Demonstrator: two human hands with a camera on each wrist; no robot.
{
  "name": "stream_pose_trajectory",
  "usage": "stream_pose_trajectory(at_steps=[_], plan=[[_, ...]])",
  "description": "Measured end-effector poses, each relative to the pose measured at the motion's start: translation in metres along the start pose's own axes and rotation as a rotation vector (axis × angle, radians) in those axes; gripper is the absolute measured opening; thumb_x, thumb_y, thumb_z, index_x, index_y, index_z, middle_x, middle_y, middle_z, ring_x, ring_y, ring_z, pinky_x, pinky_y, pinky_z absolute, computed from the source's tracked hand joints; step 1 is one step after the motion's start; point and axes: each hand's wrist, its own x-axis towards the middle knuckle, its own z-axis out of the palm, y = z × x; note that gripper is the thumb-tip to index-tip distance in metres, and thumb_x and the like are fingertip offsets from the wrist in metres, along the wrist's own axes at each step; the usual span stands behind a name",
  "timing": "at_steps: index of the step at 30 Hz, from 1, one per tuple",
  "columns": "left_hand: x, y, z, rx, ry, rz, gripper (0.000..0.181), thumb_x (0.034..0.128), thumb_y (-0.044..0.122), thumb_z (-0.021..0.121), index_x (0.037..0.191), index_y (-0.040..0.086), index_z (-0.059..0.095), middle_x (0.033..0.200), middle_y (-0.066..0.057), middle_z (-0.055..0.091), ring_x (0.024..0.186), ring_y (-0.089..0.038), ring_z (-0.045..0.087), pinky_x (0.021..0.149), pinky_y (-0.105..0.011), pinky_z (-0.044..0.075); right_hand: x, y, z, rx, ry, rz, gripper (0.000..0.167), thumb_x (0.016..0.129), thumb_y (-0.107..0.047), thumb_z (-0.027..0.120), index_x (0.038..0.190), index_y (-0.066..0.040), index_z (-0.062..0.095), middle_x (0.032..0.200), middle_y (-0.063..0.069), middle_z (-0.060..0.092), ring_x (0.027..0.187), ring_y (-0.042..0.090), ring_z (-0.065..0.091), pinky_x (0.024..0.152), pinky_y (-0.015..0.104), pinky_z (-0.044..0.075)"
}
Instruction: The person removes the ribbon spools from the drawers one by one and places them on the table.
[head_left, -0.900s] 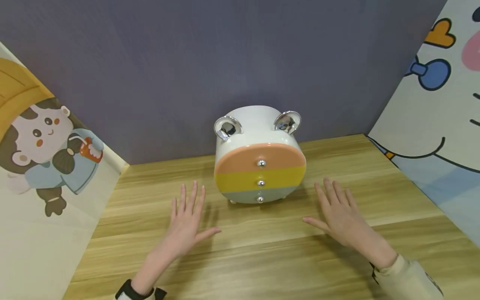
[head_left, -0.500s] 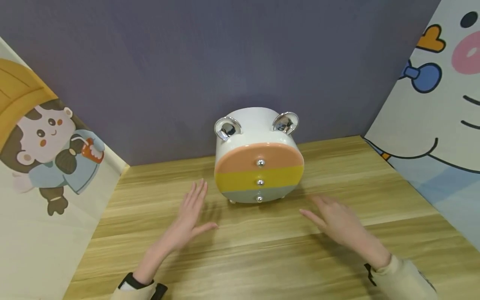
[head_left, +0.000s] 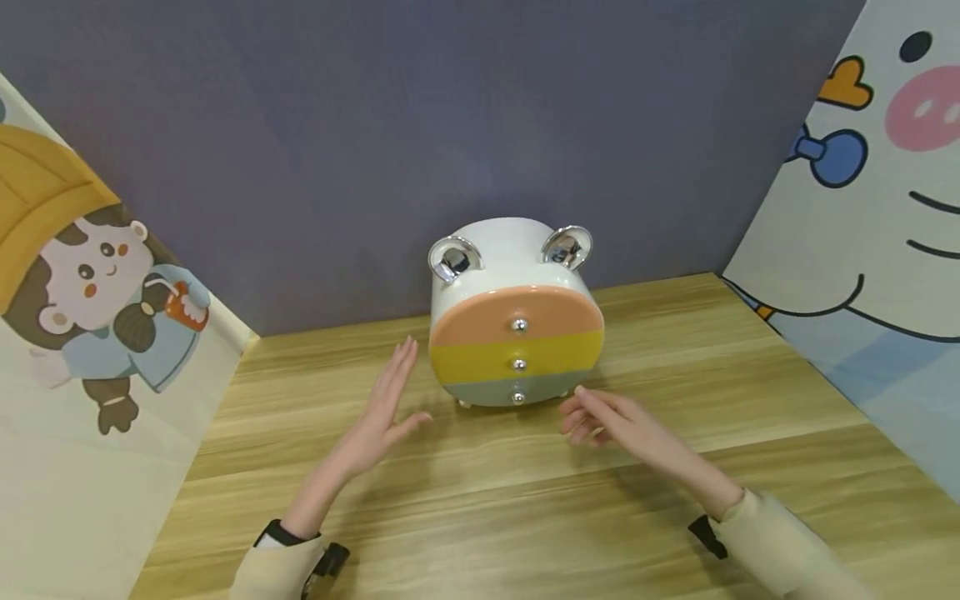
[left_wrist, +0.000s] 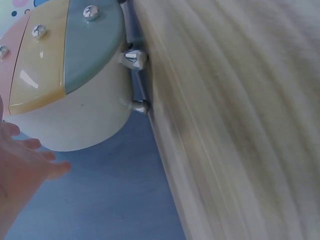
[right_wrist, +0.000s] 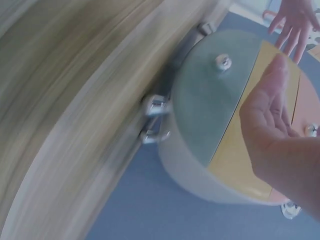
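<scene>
A small white drawer cabinet [head_left: 513,271] with two silvery ears stands on the wooden table. Its oval front has an orange drawer [head_left: 476,322] on top, a yellow drawer [head_left: 476,362] in the middle and a grey-green drawer [head_left: 483,391] at the bottom. Each bears a round silver knob, and all three look closed. My left hand [head_left: 375,429] hovers left of the cabinet, fingers straight and thumb spread, holding nothing. My right hand [head_left: 618,423] is just in front of its lower right side, fingers loosely bent, apparently apart from the knobs. In the right wrist view, that hand [right_wrist: 270,120] hides part of the front.
The wooden table [head_left: 480,517] reaches back to a dark grey-blue wall [head_left: 360,167]. Cartoon-printed panels rise on the left [head_left: 112,283] and right [head_left: 825,275]. Short silver feet [left_wrist: 135,59] hold the cabinet off the table.
My right hand has moved left towards the cabinet's lower front, its fingers going from spread to loosely bent. My left hand has turned edge-on and drawn its fingers together. The drawers look unchanged.
</scene>
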Motion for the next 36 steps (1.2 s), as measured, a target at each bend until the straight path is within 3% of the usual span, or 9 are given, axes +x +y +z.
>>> stream_pose_trajectory(at_steps=[6,10,17,21,28,36], plan=[[0.015,-0.005,-0.004,-0.078,0.054,0.039,0.086,0.0989,0.049,0.053,0.16,0.009,0.008,0.168,-0.017,0.004,0.152,-0.047,0.008,0.117,-0.072,0.011,0.013,-0.01,0.008,0.222,-0.094,0.062,0.071,0.106,-0.054,0.025,0.128,0.005,0.057,0.116,0.02,0.068,0.096,0.022,0.069,0.089,0.043,0.059],[0.028,-0.009,-0.007,-0.113,0.072,0.019,0.087,0.0978,0.062,0.039,0.161,0.01,0.008,0.168,-0.014,0.004,0.154,-0.042,0.008,0.12,-0.069,0.01,0.023,-0.021,0.013,0.304,-0.136,0.077,0.075,0.105,-0.058,0.025,0.131,0.007,0.053,0.11,0.007,0.071,0.094,0.016,0.069,0.086,0.031,0.058],[0.046,-0.011,-0.009,-0.144,0.062,-0.026,0.075,0.1025,0.053,0.041,0.161,0.018,0.008,0.169,-0.007,0.004,0.155,-0.037,0.006,0.122,-0.065,0.009,0.039,-0.036,0.022,0.406,-0.168,0.058,0.076,0.106,-0.055,0.021,0.131,0.009,0.05,0.102,-0.004,0.071,0.088,0.011,0.069,0.081,0.024,0.056],[0.055,-0.011,-0.009,-0.17,0.089,-0.012,0.078,0.1009,0.058,0.039,0.161,0.018,0.011,0.169,-0.006,0.006,0.156,-0.036,0.007,0.121,-0.066,0.009,0.045,-0.042,0.025,0.482,-0.169,0.059,0.076,0.106,-0.057,0.02,0.131,0.008,0.051,0.1,-0.005,0.072,0.086,0.009,0.069,0.079,0.022,0.056],[0.075,-0.01,-0.012,-0.185,0.123,0.038,0.089,0.0929,0.074,0.032,0.161,0.019,0.013,0.169,-0.004,0.008,0.156,-0.031,0.009,0.123,-0.064,0.009,0.055,-0.052,0.023,0.545,-0.157,0.056,0.079,0.104,-0.06,0.019,0.134,0.006,0.05,0.104,-0.005,0.073,0.087,0.011,0.069,0.082,0.023,0.056],[0.09,-0.01,-0.012,-0.188,0.136,0.041,0.099,0.0865,0.082,0.027,0.161,0.017,0.014,0.169,-0.007,0.01,0.156,-0.033,0.01,0.122,-0.065,0.01,0.061,-0.059,0.024,0.58,-0.171,0.032,0.081,0.105,-0.059,0.017,0.139,0.01,0.042,0.108,-0.004,0.071,0.091,0.012,0.067,0.086,0.024,0.055]])
